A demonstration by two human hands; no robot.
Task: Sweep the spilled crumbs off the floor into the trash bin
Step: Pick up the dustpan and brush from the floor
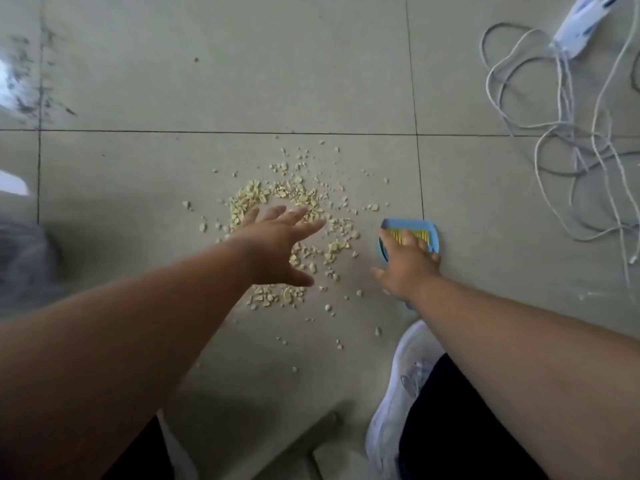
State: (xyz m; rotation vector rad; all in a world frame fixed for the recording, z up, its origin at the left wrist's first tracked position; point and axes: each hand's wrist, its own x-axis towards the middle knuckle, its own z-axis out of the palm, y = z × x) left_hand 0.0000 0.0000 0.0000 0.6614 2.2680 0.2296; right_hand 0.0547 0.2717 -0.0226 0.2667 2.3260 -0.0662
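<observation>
Pale yellow crumbs (277, 199) lie scattered over a grey floor tile in the middle of the view. My left hand (277, 247) hovers flat over the crumb pile, fingers spread, holding nothing. To the right of the pile a small blue dustpan (420, 225) with a yellow brush (417, 234) in it rests on the floor. My right hand (407, 265) lies on top of the dustpan and brush, fingers spread over them; whether it grips them is not clear. No trash bin shows clearly.
A tangle of white cables (568, 140) and a white power adapter (581, 24) lie at the upper right. My white shoe (398, 393) stands at the lower right. A blurred grey object (24, 265) sits at the left edge.
</observation>
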